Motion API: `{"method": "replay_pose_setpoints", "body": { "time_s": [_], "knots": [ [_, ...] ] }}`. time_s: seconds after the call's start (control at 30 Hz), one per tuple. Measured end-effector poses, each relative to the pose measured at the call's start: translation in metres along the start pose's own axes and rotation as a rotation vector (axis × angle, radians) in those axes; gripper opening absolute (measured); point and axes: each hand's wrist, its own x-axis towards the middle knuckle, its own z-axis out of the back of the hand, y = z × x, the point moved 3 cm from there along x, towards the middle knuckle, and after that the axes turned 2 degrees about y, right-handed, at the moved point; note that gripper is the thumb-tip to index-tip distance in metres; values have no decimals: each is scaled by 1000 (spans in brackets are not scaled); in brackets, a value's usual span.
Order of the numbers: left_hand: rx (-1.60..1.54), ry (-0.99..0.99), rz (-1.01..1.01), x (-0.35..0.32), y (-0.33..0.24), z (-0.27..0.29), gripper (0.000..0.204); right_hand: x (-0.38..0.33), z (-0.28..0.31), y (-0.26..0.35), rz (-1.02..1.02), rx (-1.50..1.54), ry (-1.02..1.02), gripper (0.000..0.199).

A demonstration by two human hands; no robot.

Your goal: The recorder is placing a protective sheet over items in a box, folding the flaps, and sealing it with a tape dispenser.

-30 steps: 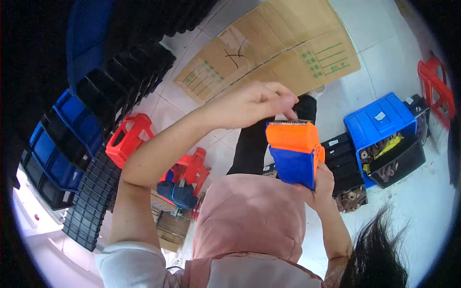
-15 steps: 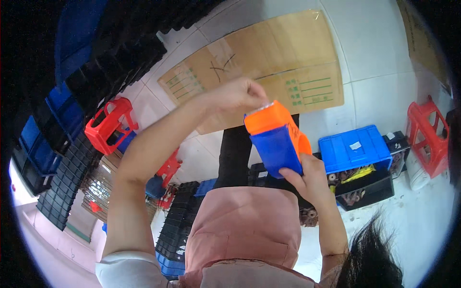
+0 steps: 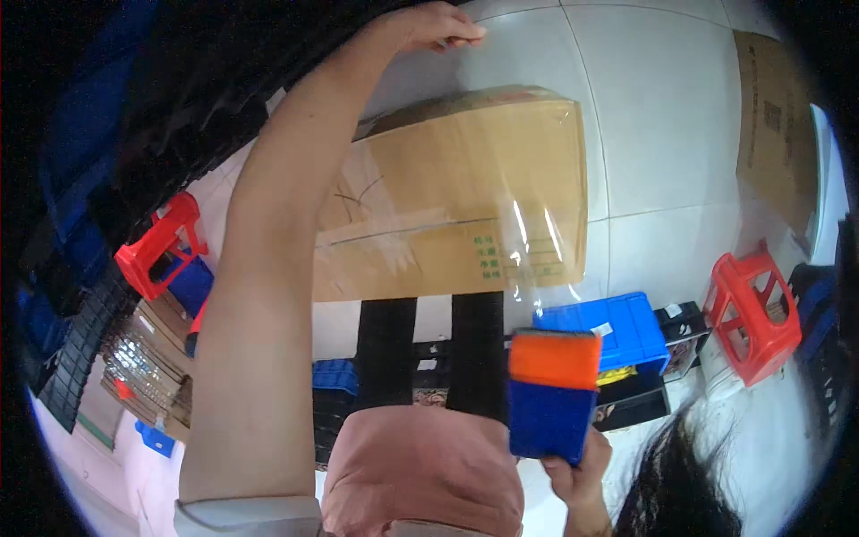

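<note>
My right hand (image 3: 582, 465) grips an orange and blue tape dispenser (image 3: 553, 394) low at the right, in front of the blue crate. A strip of clear packing tape (image 3: 532, 246) runs from its mouth up over the large cardboard box (image 3: 420, 197). Stretched out past the box's far edge, my left hand (image 3: 443, 29) is closed in a pinch on the tape's end, the strip hard to see close to the fingers. The box lies flat on the floor before my legs, with a seam along its middle.
A blue crate (image 3: 604, 313) and a black bin (image 3: 640, 403) with small parts stand at the right. Red stools (image 3: 756, 313) are on both sides. Black stacked trays (image 3: 179, 134) line the left. Another cardboard piece (image 3: 774, 134) leans at the far right.
My left hand has moved up and away from the dispenser, past the box's far edge. The dispenser has come down toward me, and clear tape now stretches out from it.
</note>
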Motion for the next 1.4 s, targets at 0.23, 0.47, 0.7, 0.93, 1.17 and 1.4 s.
{"method": "replay_pose_setpoints", "body": {
  "time_s": [0.23, 0.47, 0.7, 0.93, 1.17, 1.4],
  "knots": [
    [0, -264, 45, 22, 19, -15, 45, 59, -13, 35, -87, 73, -5, 25],
    [127, -189, 25, 35, 72, -64, 50, 27, -15, -21, -122, -62, 67, 29],
    [854, -679, -21, 15, 36, -56, 64, 59, -11, 30, -95, 27, 169, 29],
    [70, 134, 377, -12, -27, -98, 69, 62, -17, 18, -214, 71, 25, 23],
    [-146, 228, 438, 25, 35, -102, 64, 42, -21, -8, -78, 19, 7, 21],
    [-404, 73, 275, -4, 0, -100, 61, -118, -31, -144, -228, -87, 299, 38]
  ]
}}
